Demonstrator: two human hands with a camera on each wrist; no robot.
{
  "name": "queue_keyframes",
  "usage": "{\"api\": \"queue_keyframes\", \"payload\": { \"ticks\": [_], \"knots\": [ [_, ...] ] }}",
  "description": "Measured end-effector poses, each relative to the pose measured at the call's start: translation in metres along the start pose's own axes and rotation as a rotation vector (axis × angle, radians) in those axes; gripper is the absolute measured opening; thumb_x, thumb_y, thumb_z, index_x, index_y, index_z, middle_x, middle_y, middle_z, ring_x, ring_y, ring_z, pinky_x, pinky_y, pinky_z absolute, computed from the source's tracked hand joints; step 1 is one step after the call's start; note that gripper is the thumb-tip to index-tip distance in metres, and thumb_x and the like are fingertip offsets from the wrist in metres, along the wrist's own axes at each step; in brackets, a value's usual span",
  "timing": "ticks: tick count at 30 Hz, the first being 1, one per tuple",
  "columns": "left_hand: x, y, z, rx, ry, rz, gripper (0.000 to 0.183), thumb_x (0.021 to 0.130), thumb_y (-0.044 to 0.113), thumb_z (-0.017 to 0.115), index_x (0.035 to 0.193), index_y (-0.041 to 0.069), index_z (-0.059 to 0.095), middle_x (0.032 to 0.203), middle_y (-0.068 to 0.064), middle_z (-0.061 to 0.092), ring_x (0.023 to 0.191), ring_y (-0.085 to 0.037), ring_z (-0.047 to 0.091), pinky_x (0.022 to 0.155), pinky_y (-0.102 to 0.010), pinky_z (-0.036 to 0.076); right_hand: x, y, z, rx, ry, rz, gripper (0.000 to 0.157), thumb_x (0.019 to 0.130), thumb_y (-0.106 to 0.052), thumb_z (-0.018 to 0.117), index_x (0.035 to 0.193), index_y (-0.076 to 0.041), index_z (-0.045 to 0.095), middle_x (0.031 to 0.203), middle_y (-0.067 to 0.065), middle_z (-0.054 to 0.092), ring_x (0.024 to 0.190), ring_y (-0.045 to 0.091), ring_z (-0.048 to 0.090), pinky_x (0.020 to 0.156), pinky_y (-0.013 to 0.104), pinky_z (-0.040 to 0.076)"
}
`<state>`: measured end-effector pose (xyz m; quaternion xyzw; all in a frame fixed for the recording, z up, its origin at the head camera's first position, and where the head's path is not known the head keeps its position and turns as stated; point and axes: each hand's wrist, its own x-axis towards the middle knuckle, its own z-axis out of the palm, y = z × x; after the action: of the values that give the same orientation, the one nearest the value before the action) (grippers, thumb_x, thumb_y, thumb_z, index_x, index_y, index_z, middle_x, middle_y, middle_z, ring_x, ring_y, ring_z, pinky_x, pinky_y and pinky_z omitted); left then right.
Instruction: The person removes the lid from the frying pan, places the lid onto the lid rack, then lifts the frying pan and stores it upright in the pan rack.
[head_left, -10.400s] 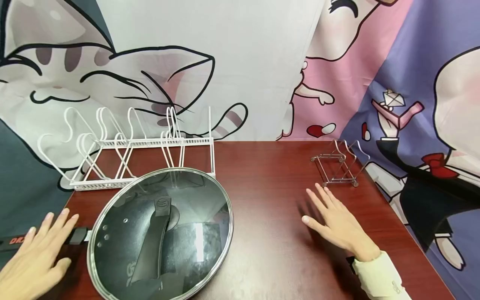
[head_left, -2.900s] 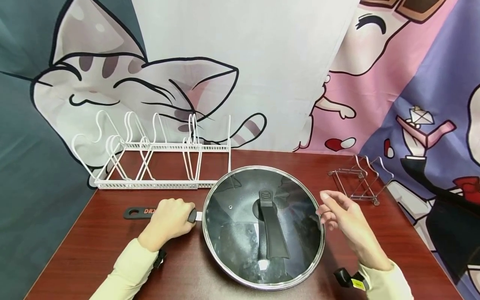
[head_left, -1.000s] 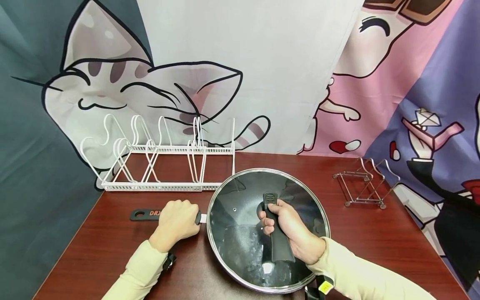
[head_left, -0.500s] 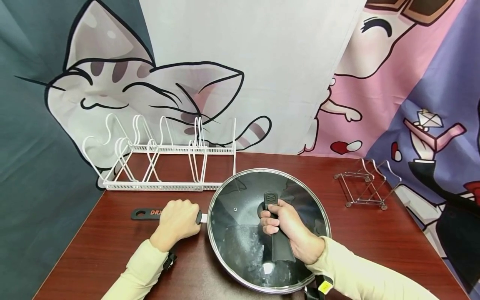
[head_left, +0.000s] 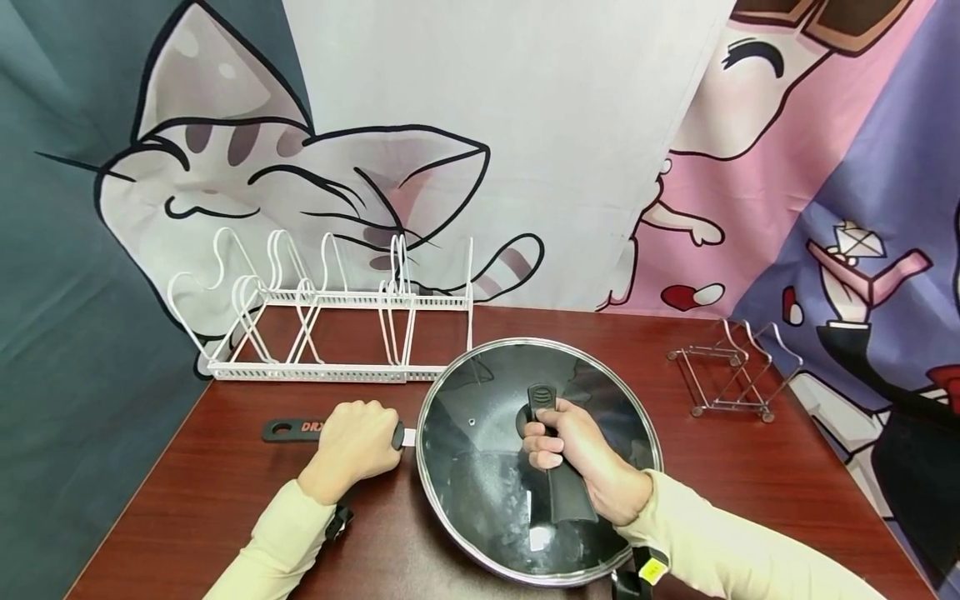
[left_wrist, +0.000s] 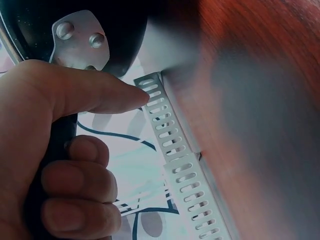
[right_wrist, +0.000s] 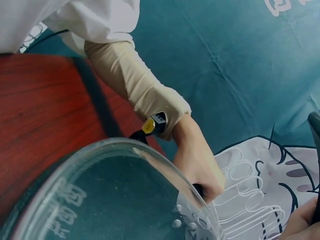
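A dark frying pan with a round glass lid (head_left: 472, 500) over it is at the middle of the table. My left hand (head_left: 356, 442) grips the pan's black handle (head_left: 291, 430); its end with red lettering sticks out to the left. In the left wrist view the fingers (left_wrist: 80, 182) curl round that handle, close to the riveted metal bracket (left_wrist: 80, 45) on the pan's dark side. My right hand (head_left: 585, 458) grips the lid's upright black handle (head_left: 572, 500), thumb near its top. The right wrist view shows the lid's metal rim (right_wrist: 100, 145) in front of my left hand (right_wrist: 197, 160).
A white wire rack (head_left: 315, 375) stands at the back left, its right end close behind the lid. A small metal wire rack (head_left: 731, 407) is at the back right. Printed cloth (head_left: 562, 167) hangs behind the reddish-brown table (head_left: 187, 517).
Earlier both hands lay spread beside the pan. The pan moved right with my left hand on its handle, then my right hand took the lid's handle. Lately the lid handle's base shifted slightly right.
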<state>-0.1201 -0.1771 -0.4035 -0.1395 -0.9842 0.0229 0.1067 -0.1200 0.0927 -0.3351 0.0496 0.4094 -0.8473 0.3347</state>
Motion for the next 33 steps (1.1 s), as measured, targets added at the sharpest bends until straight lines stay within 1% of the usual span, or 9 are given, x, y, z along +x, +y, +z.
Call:
{"api": "queue_keyframes", "payload": {
  "ticks": [4,10,14,20,22,25,29,33],
  "knots": [
    [0.000,0.000,0.001,-0.002,0.001,-0.003,0.018,0.055,0.022,0.051,0.043,0.021,0.037,0.042,0.002,0.035,0.037,-0.019,0.035,0.033,-0.034,0.025,-0.002,-0.003,0.001,-0.058,-0.019,0.000,0.006,0.089,-0.004,0.020,0.095,-0.004,0.020,0.062,0.002,0.029,0.042,0.003,0.021,0.036,0.015,0.022],
    [0.000,0.001,0.000,-0.007,0.005,0.008,0.018,0.054,0.021,0.050,0.042,0.021,0.036,0.042,0.003,0.034,0.036,-0.017,0.034,0.033,-0.033,0.024,-0.007,-0.009,0.003,-0.181,0.010,-0.005,0.009,0.090,-0.007,0.022,0.097,-0.003,0.019,0.061,0.003,0.031,0.041,0.005,0.023,0.037,0.018,0.022],
    [0.001,0.001,0.000,-0.008,0.011,0.011,0.017,0.052,0.021,0.050,0.042,0.021,0.036,0.042,0.003,0.035,0.036,-0.017,0.035,0.033,-0.033,0.025,-0.008,-0.009,0.005,-0.244,-0.001,-0.019,0.010,0.090,-0.008,0.023,0.098,-0.003,0.019,0.060,0.003,0.031,0.041,0.006,0.023,0.037,0.019,0.021],
    [0.002,0.000,-0.001,-0.013,0.013,0.018,0.017,0.053,0.020,0.050,0.043,0.021,0.037,0.042,0.003,0.036,0.036,-0.017,0.035,0.033,-0.033,0.027,-0.011,-0.005,0.003,-0.366,-0.006,-0.035,0.018,0.090,-0.010,0.026,0.104,0.000,0.018,0.061,0.004,0.033,0.040,0.007,0.024,0.036,0.020,0.023],
    [0.002,0.000,-0.001,-0.014,0.007,0.019,0.017,0.053,0.020,0.049,0.043,0.021,0.037,0.042,0.003,0.036,0.036,-0.017,0.035,0.033,-0.033,0.026,-0.012,-0.005,0.001,-0.425,-0.013,-0.057,0.021,0.090,-0.011,0.027,0.105,0.000,0.019,0.061,0.005,0.034,0.040,0.008,0.025,0.035,0.021,0.024],
    [0.001,0.000,-0.002,-0.018,-0.006,0.014,0.016,0.053,0.020,0.050,0.043,0.021,0.037,0.042,0.003,0.035,0.036,-0.017,0.034,0.033,-0.032,0.025,-0.014,-0.006,0.000,-0.513,-0.057,-0.109,0.023,0.091,-0.013,0.030,0.107,0.000,0.021,0.062,0.007,0.035,0.038,0.010,0.027,0.033,0.023,0.026],
    [0.001,-0.001,-0.002,-0.016,-0.015,0.011,0.016,0.053,0.020,0.050,0.044,0.021,0.037,0.043,0.002,0.035,0.036,-0.017,0.034,0.033,-0.032,0.025,-0.021,-0.008,0.002,-0.656,-0.152,-0.191,0.022,0.091,-0.011,0.030,0.109,0.001,0.025,0.061,0.014,0.035,0.034,0.015,0.029,0.029,0.029,0.028],
    [0.001,-0.001,-0.002,-0.012,-0.001,0.021,0.016,0.054,0.020,0.049,0.044,0.021,0.037,0.043,0.002,0.035,0.036,-0.018,0.035,0.033,-0.033,0.026,-0.027,-0.013,0.008,-0.803,-0.199,-0.220,0.020,0.091,-0.012,0.029,0.109,-0.003,0.029,0.063,0.023,0.033,0.033,0.019,0.029,0.027,0.033,0.029]
  ]
}}
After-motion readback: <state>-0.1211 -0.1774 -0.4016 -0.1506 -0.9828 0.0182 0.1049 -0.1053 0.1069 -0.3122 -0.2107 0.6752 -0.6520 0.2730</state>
